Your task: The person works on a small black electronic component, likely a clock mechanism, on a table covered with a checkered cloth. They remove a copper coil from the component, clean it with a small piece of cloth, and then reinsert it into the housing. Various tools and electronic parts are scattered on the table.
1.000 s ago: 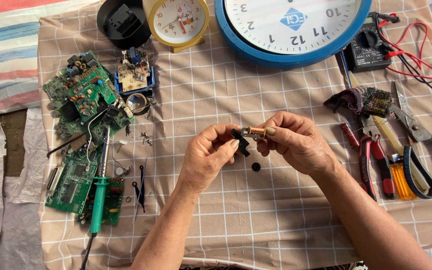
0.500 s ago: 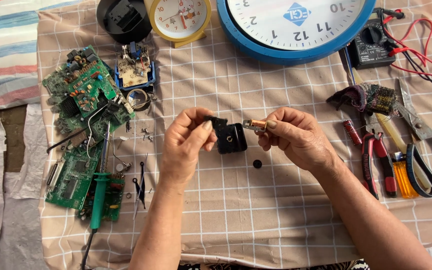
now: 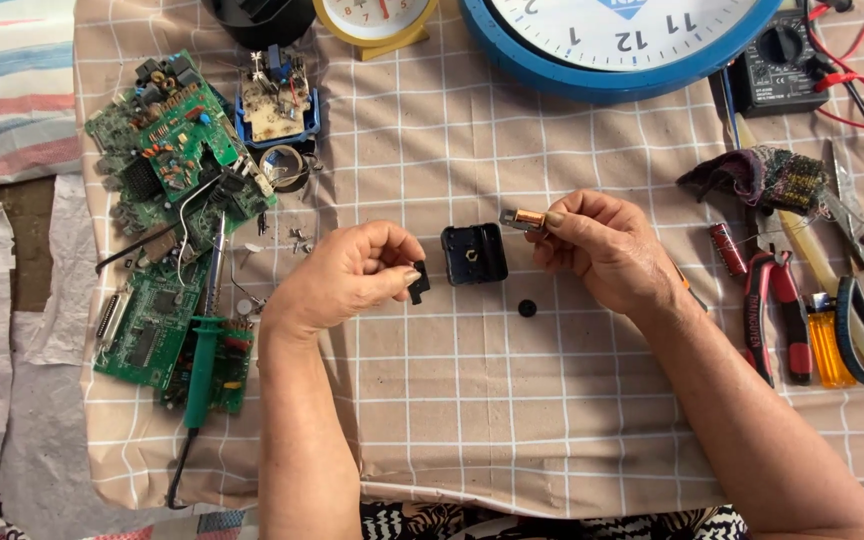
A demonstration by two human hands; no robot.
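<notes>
Worktop (image 3: 572, 420): checked cloth cover, crowded along left and right edges, hands working near the middle.
Left hand (image 3: 347, 275): fingers curled, pinching a small black piece (image 3: 419, 282) at the fingertips, just left of the clock movement.
Right hand (image 3: 607, 245): thumb and forefinger pinching a small battery (image 3: 522, 219), held above the movement's upper right corner.
Clock movement (image 3: 474, 253): black square box lying flat on the cloth between the two hands, touched by neither.
Loose part: small black round cap (image 3: 527, 308) on the cloth just below the movement.
Left edge: green circuit boards (image 3: 167, 150), soldering iron (image 3: 204, 350).
Right edge: pliers (image 3: 772, 310), scissors (image 3: 857, 300), multimeter (image 3: 777, 60) at the far corner.
Risk: the pinched piece is tiny; a slipping grip would likely drop it among the screws and boards. The cap could roll off if the cloth is nudged.
</notes>
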